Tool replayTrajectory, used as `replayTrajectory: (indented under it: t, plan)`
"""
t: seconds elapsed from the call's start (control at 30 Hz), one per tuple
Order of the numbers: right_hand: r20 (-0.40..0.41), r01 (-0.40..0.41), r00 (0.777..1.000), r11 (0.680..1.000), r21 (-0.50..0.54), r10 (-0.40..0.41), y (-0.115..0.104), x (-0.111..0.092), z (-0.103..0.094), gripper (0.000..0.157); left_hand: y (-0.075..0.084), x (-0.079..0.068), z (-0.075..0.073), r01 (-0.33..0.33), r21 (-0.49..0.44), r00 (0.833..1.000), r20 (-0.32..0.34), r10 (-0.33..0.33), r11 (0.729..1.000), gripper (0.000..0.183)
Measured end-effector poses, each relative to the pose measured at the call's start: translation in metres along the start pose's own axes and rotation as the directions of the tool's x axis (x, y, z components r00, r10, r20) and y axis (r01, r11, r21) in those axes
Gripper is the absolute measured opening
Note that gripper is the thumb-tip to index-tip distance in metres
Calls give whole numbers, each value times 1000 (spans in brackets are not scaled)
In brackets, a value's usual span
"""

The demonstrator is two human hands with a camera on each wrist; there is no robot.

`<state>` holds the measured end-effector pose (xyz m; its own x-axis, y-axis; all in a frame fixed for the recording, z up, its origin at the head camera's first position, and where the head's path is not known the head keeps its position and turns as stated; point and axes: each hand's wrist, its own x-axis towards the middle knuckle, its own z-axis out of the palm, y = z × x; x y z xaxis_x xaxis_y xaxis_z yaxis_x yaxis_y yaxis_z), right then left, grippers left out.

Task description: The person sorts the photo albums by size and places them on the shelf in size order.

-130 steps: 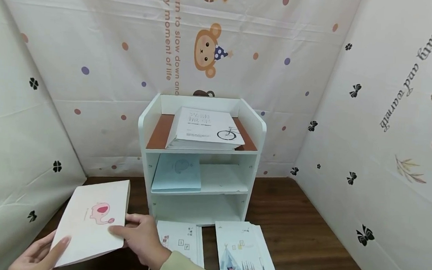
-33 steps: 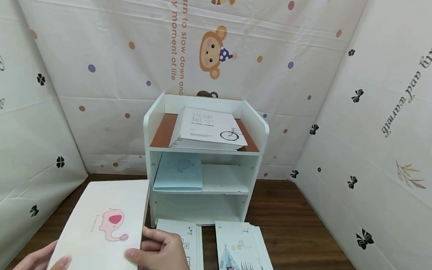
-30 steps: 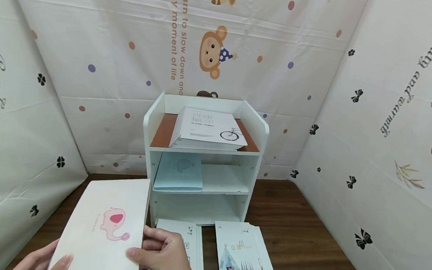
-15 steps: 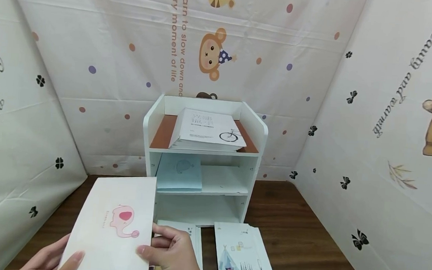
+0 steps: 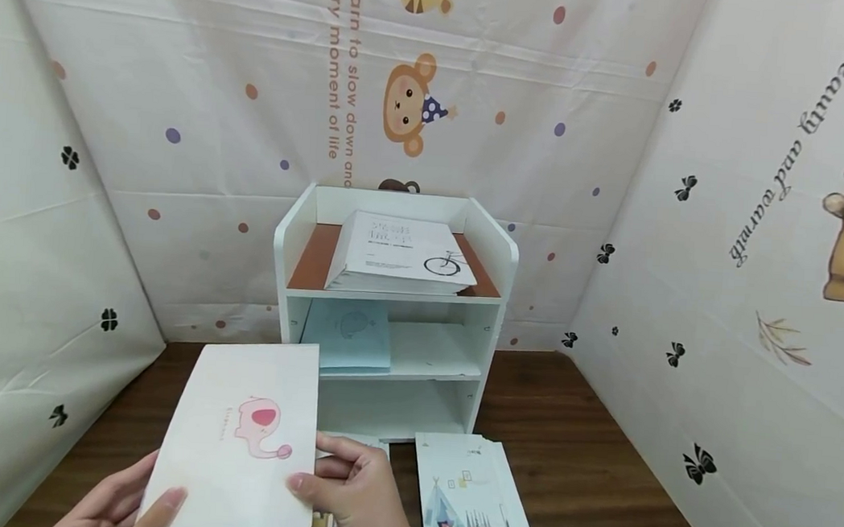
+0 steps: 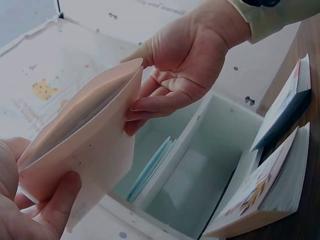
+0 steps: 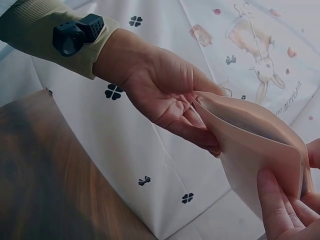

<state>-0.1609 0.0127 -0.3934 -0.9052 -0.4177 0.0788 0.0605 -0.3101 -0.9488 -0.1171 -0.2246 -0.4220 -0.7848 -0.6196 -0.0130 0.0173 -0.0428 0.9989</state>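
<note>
On the dark wooden table (image 5: 547,465) a white shelf unit (image 5: 501,244) is set. Its top tray is occupied by a thick book stack (image 5: 408,255), bicycle print uppermost; the left part of its middle compartment by a pale blue booklet (image 5: 352,336). White booklet (image 5: 215,436) is held up at front left of the unit — cover tilted, edges slightly bowed apart. Both hands are clamped on it: lower left pinched by left hand (image 5: 117,503), right edge by right hand (image 5: 364,494) — cover marked with a pink elephant (image 5: 261,427).
</note>
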Motion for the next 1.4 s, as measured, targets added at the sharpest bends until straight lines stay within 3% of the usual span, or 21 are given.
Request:
replayTrajectory:
  t: [0.53,0.67,0.87,1.0,1.13,1.4]
  plan:
    - [-35,33,999,999,-5,-33,-9,-6,-17,50,3,-16,27,-6,52,999,-49,8,999,66]
    - [-43,39,998,999,-13,-39,-11,-8,-20,50,7,-20,32,9,17,999,-46,-9,1000,66]
    - [-67,37,997,999,-20,-39,-16,-10,-26,52,12,-25,43,-4,70,998,-68,9,998,63]
    - [-81,53,995,998,-18,-54,-18,-12,-28,52,16,-31,48,-53,-40,996,-70,50,998,61]
    - [-100,51,994,999,-17,-53,-21,-14,-32,53,21,-36,53,-47,-153,997,-64,37,987,61]
    - [-102,63,992,995,-81,-71,-26,-17,-41,54,26,-44,62,3,-90,1000,12,-2,996,65]
